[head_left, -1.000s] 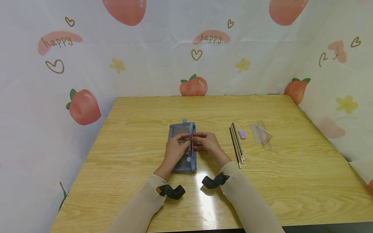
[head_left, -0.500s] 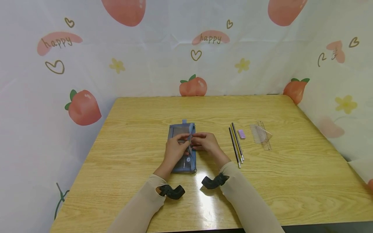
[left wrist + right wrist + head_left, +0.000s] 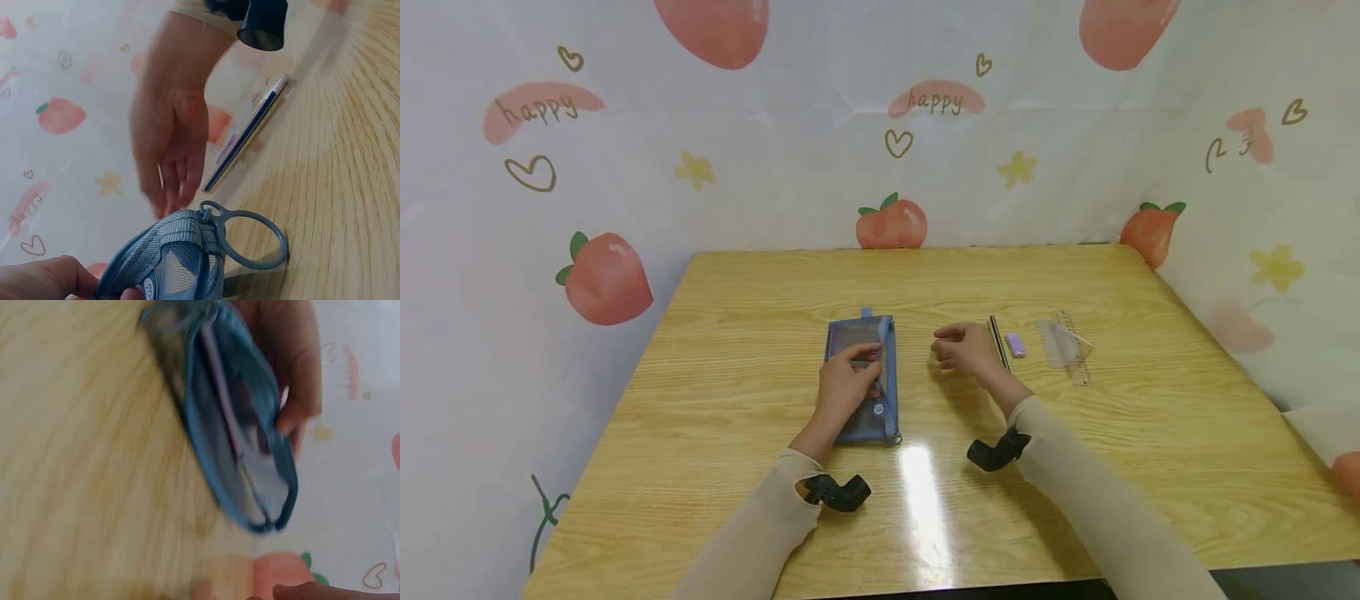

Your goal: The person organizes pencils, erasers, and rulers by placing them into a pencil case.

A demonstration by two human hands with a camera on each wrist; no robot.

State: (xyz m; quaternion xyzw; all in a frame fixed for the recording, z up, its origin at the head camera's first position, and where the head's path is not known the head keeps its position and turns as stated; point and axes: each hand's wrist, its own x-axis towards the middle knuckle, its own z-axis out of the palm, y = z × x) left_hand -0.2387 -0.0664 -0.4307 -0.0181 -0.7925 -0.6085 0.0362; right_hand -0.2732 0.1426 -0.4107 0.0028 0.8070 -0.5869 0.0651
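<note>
A blue mesh pencil pouch (image 3: 853, 333) lies on the table with its zip opening on the right side. My left hand (image 3: 844, 387) pinches the rim of that opening between thumb and fingers, keeping it apart. Inside the pouch, the right wrist view shows a slim pinkish pencil (image 3: 219, 387). My right hand (image 3: 966, 348) hovers right of the pouch, fingers loosely bent around nothing. Just beyond it lie several pencils (image 3: 998, 337), partly hidden by the hand. A ring (image 3: 256, 240) hangs from the pouch's near end in the left wrist view.
A purple eraser (image 3: 1015, 344) lies right of the pencils. Farther right, a clear set square (image 3: 1056, 343) and a clear ruler (image 3: 1081, 371) overlap. A printed cloth (image 3: 782, 183) stands behind the wooden table (image 3: 737, 333).
The pink pencil slid down into the pouch and out of sight in the head view. My right hand then left the pouch and moved right toward the pencils. The left hand stayed.
</note>
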